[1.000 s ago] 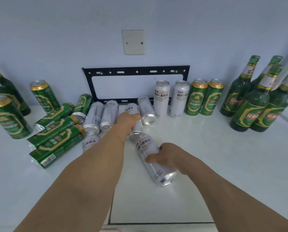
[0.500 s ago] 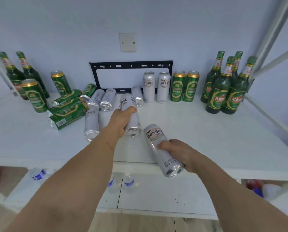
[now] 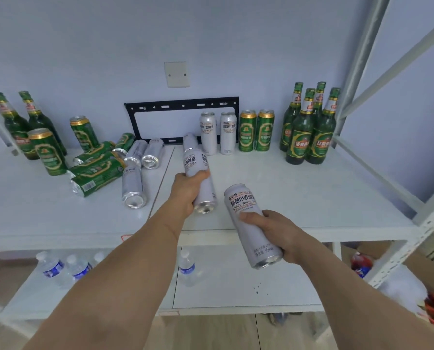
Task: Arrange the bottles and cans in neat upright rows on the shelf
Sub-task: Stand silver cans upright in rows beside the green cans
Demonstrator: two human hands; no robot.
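Head view: a white can is gripped by the right hand, tilted above the shelf front edge; the left hand wraps another white can, lifted, near green bottles standing upright.

Two bare forearms are seen entering from the bottom edge, one per side. No sleeves, cuffs or gloves are worn on the visible parts. Left hand and right hand are both uncovered; nothing is seen worn at the wrists or on the fingers. Upper arms and torso are cut off by the frame.
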